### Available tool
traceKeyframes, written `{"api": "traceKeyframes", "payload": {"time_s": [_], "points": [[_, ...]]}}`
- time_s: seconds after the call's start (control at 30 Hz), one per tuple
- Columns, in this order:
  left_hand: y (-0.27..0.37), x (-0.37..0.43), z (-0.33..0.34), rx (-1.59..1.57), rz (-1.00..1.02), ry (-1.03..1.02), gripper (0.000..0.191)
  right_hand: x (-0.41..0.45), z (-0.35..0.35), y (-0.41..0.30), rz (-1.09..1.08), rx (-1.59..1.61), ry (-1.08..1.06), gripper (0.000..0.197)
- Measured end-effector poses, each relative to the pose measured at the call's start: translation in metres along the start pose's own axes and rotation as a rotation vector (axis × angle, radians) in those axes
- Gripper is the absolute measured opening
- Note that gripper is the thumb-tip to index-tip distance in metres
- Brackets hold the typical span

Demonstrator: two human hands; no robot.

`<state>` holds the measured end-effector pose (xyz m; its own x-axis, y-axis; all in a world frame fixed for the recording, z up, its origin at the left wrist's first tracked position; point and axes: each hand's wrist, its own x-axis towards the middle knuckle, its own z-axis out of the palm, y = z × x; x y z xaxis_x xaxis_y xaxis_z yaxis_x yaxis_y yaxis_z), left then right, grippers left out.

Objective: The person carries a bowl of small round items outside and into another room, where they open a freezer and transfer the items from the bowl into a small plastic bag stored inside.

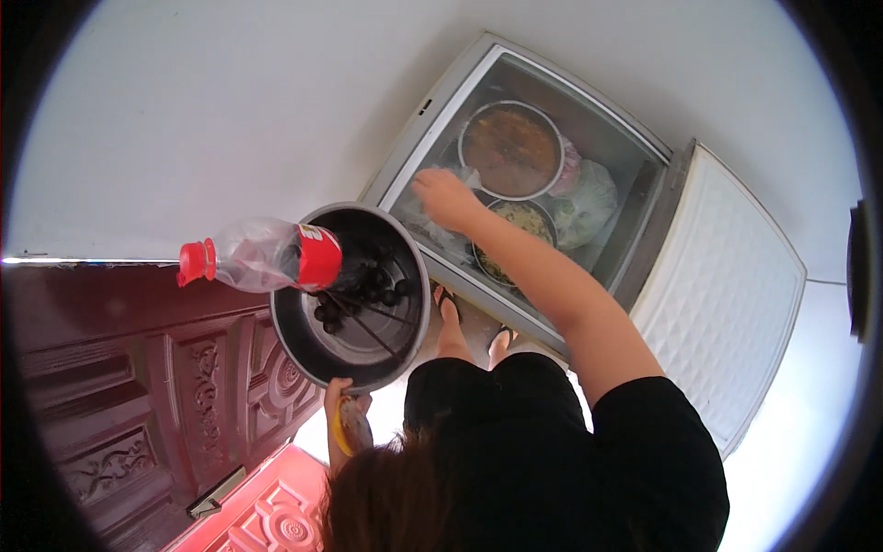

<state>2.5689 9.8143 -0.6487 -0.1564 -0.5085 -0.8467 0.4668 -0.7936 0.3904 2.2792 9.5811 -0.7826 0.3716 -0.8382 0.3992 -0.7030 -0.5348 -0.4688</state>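
Observation:
My left hand (338,391) grips the near rim of a deep grey metal pot (279,331). Inside lie dark round fruits (331,317) on thin stems, and a clear plastic bottle (252,255) with a red cap and red label leans out over the far-left rim. A yellow-edged item (353,426) is against my left hand or wrist; what it is cannot be told. My right hand (447,200) is over the chest freezer (431,134), its fingers curled beside a clear plastic bag (471,177). Whether it grips anything is hidden.
Within the freezer are a bowl of reddish-brown food (512,152), a bowl of yellowish food (517,224) and a bagged green vegetable (586,200). The white freezer lid (717,297) stands raised on the right. A carved dark-red door (138,386) is on the left.

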Motion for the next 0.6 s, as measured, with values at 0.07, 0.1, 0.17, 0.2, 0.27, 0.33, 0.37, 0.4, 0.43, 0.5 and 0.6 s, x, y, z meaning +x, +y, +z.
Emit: {"api": "traceKeyframes", "payload": {"time_s": [0.07,0.1,0.17,0.2,0.27,0.33,0.37,0.4,0.43,0.5,0.6], "points": [[-0.003,0.0,0.006,0.026,0.079,0.084,0.027,0.007,0.021,0.002,-0.048,-0.033,0.003,0.017],[-0.004,-0.002,0.002,0.054,0.071,0.047,0.027,0.008,0.027,0.0,-0.096,-0.072,0.003,0.019],[-0.01,0.004,-0.02,0.023,0.032,0.044,0.028,0.011,0.036,0.0,-0.083,-0.055,0.001,0.02],[-0.009,0.007,-0.02,-0.006,-0.005,0.025,0.028,0.012,0.038,0.001,-0.071,-0.055,0.003,0.02],[-0.011,0.005,-0.02,-0.004,-0.016,0.075,0.028,0.011,0.043,0.001,-0.042,-0.058,-0.014,0.024],[-0.011,0.006,-0.019,-0.003,-0.021,0.117,0.028,0.013,0.046,0.002,-0.018,-0.068,-0.028,0.028],[-0.011,0.006,-0.023,-0.011,-0.011,0.107,0.028,0.013,0.047,0.002,-0.018,-0.068,0.005,0.028],[-0.012,0.006,-0.025,-0.02,0.0,0.096,0.028,0.014,0.048,0.003,-0.02,-0.067,0.038,0.028],[-0.011,0.007,-0.026,-0.017,-0.002,0.096,0.028,0.014,0.048,0.006,-0.016,-0.068,0.039,0.028],[-0.009,0.007,-0.028,-0.008,-0.048,0.129,0.029,0.013,0.051,0.01,-0.061,-0.16,0.112,0.018],[-0.007,0.011,-0.065,0.043,-0.137,0.053,0.045,0.022,0.052,0.008,-0.116,-0.171,0.091,0.016]]}}
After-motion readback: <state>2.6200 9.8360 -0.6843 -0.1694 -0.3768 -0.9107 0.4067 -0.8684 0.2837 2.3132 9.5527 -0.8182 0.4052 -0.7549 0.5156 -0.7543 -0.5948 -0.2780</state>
